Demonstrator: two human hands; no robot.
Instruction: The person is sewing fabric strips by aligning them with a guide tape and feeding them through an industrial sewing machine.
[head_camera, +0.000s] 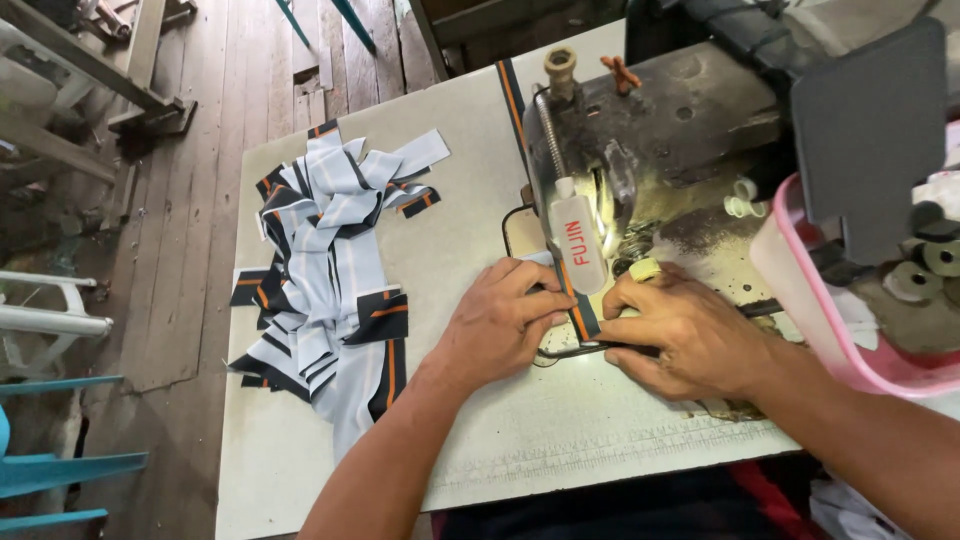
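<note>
My left hand (505, 318) presses flat on a narrow dark strip of fabric with an orange stripe (583, 318), just left of the needle area. From the right side, my right hand (680, 330) pinches the same strip, fingers curled on it. The strip runs under the head of a worn grey sewing machine (640, 130), whose white lamp (578, 240) hangs right above my fingers. More of the strip (510, 95) trails away behind the machine.
A heap of pale blue, dark and orange striped fabric pieces (330, 270) lies on the left of the white table (470, 200). A pink plastic tub (800, 290) with bobbins sits at right. Wooden floor, white and blue chairs (50, 320) lie left.
</note>
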